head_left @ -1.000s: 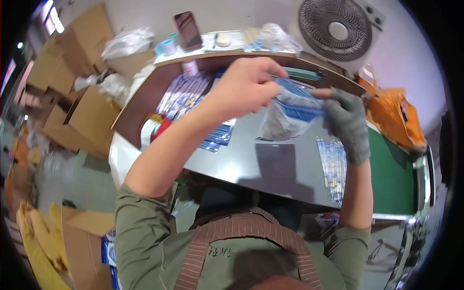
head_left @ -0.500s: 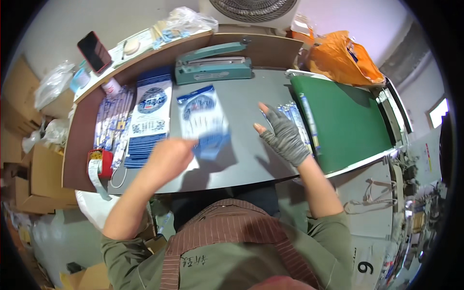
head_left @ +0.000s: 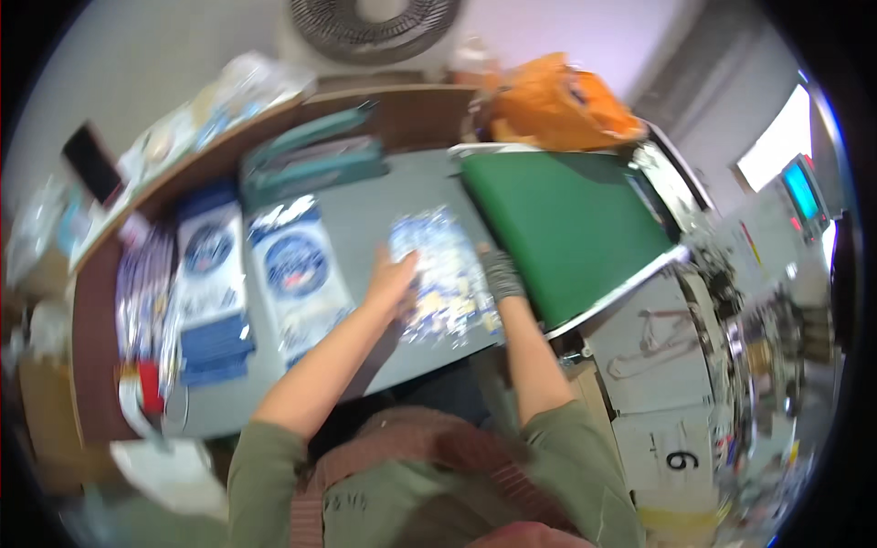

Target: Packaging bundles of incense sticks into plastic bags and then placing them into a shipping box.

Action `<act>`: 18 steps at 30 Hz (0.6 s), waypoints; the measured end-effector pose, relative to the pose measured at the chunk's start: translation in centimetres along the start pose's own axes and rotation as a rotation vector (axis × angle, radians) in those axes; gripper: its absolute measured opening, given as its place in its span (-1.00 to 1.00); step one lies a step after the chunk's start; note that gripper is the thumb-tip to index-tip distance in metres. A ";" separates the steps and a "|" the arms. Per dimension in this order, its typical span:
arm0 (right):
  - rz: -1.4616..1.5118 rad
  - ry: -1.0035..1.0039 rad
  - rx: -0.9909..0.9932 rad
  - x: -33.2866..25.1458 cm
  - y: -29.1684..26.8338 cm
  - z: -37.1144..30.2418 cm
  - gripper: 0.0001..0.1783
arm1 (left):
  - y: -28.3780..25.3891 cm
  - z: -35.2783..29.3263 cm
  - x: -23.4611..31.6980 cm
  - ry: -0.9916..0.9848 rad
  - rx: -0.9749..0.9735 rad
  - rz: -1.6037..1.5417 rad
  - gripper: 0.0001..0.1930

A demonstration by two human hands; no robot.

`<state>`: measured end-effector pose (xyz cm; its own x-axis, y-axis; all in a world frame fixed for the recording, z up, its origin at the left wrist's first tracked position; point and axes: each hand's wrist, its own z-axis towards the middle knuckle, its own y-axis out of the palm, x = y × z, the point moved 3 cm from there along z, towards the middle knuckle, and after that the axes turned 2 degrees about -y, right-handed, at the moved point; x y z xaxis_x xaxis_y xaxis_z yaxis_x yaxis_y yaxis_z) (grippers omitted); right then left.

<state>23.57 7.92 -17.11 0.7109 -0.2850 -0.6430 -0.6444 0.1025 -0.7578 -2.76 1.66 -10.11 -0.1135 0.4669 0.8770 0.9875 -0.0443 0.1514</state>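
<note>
A bundle of slim blue-and-white packets in shiny clear wrapping [head_left: 443, 283] is between my two hands, over the front of the grey table. My bare left hand [head_left: 393, 283] grips its left edge, thumb on top. On its right edge is my right hand [head_left: 501, 274], in a grey fingerless glove and closed against the packets; its fingertips are partly hidden and blurred. Left of the bundle a white-and-blue printed plastic bag [head_left: 297, 265] lies flat. Farther left sits a stack of similar bags [head_left: 208, 256], the lower ones fanned toward me.
A teal hand sealer [head_left: 315, 169] stands at the back. The green conveyor belt [head_left: 566, 228] borders the table on the right, below an orange bag [head_left: 566, 105]. More slim packets [head_left: 143, 283] and a red tape dispenser [head_left: 149, 386] lie far left. A phone [head_left: 91, 164] leans on the ledge.
My left hand has let go of the printed bag, which now lies flat on the table. Both hands have come together on the packets beside the belt. The view has swung right.
</note>
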 end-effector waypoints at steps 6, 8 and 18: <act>0.138 -0.421 -0.160 -15.9 6.0 -8.7 -0.23 | -4.9 4.5 -0.9 0.052 -0.085 -0.402 -0.57; 0.256 -0.327 -0.093 -15.2 8.5 -9.2 -0.25 | -3.6 6.2 -1.7 0.003 -0.252 -0.572 -0.59; 1.294 -0.771 -0.229 -22.3 -3.6 -12.6 0.09 | -0.3 -4.3 6.9 1.312 0.106 0.191 -0.39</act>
<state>6.47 1.88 1.41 -0.4363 0.4404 -0.7846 -0.8970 -0.2822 0.3403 -4.32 1.10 -2.17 0.0652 -0.7337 0.6763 0.9965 0.0831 -0.0060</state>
